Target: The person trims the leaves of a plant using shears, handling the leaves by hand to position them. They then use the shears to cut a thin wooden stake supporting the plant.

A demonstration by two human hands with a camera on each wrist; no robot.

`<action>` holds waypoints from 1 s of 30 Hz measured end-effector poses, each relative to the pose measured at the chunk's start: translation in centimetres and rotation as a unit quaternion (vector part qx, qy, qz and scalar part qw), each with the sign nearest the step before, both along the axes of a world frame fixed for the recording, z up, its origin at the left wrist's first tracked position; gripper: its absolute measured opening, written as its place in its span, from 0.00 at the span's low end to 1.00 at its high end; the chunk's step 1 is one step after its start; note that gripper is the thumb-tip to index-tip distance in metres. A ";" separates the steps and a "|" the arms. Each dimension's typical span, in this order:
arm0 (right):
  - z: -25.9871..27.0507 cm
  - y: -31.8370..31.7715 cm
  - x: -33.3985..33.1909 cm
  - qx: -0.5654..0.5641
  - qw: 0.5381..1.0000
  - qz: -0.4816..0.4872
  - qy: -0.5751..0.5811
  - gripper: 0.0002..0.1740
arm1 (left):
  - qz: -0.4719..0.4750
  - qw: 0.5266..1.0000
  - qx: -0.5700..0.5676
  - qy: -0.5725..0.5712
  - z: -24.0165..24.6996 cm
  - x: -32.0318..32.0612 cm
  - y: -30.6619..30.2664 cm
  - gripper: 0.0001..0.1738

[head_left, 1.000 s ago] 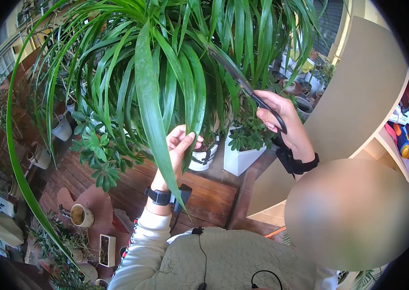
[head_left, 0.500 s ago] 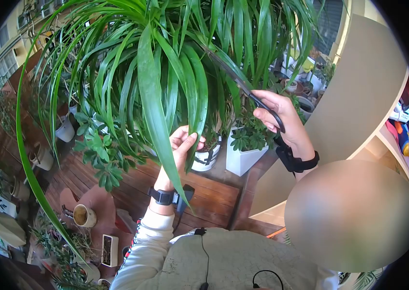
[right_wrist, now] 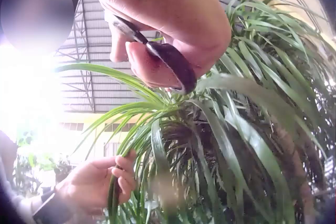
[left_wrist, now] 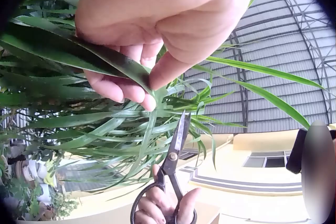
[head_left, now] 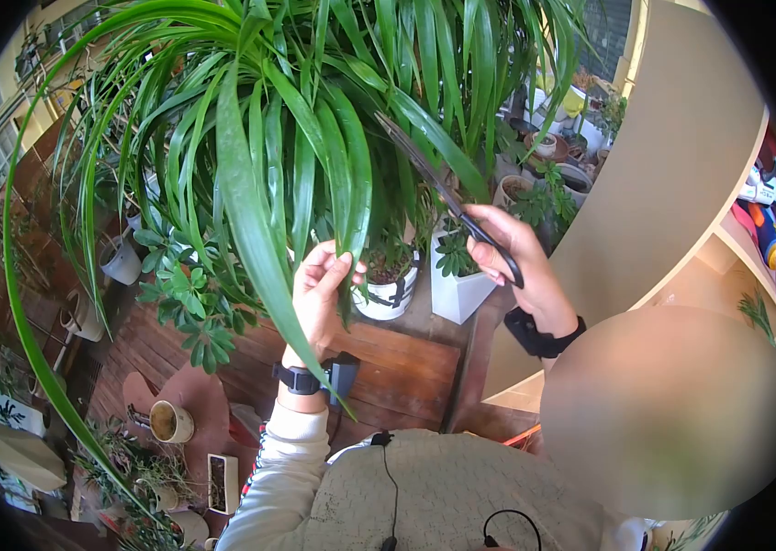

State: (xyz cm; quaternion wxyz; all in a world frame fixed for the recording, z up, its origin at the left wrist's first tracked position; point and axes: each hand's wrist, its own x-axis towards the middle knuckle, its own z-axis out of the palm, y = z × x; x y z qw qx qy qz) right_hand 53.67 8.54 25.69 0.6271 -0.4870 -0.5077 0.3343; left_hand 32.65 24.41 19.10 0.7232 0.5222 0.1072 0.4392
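A large plant [head_left: 241, 165] with long, arching strap leaves fills the upper middle of the head view. My left hand [head_left: 319, 289] pinches a long green leaf [head_left: 360, 188] near its lower end, between thumb and fingers. Beside it, a broader leaf [head_left: 255, 220] hangs down across the left wrist. My right hand [head_left: 521, 253] holds scissors [head_left: 438, 184] by their black handles, the blades pointing up and left toward the leaves. In the left wrist view the scissors [left_wrist: 176, 153] have their blades slightly parted, tips below the pinched leaf.
Behind the hands stand a white pot with black markings [head_left: 386, 298] and a tapered white planter [head_left: 461, 289]. A curved beige panel [head_left: 672, 156] with shelves rises at the right. Wooden decking [head_left: 397, 363] lies below; a small pot [head_left: 170, 421] stands at lower left.
My right hand has lowered the scissors, their tips coming down from among the upper leaves. The left hand keeps its pinch on the leaf; the head view has shifted slightly.
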 end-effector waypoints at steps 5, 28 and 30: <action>-1.6 0.3 -1.7 0.016 0.993 -0.004 0.116 0.27 | 0.016 1.000 -0.009 0.006 0.1 -0.6 0.1 0.06; -3.2 8.1 -5.0 0.063 0.981 -0.121 0.136 0.27 | 0.020 0.999 -0.040 -0.014 0.2 -1.0 -0.1 0.08; -3.7 8.1 -4.8 0.077 0.981 -0.127 0.126 0.27 | 0.023 0.999 -0.041 -0.017 0.1 -1.0 0.0 0.08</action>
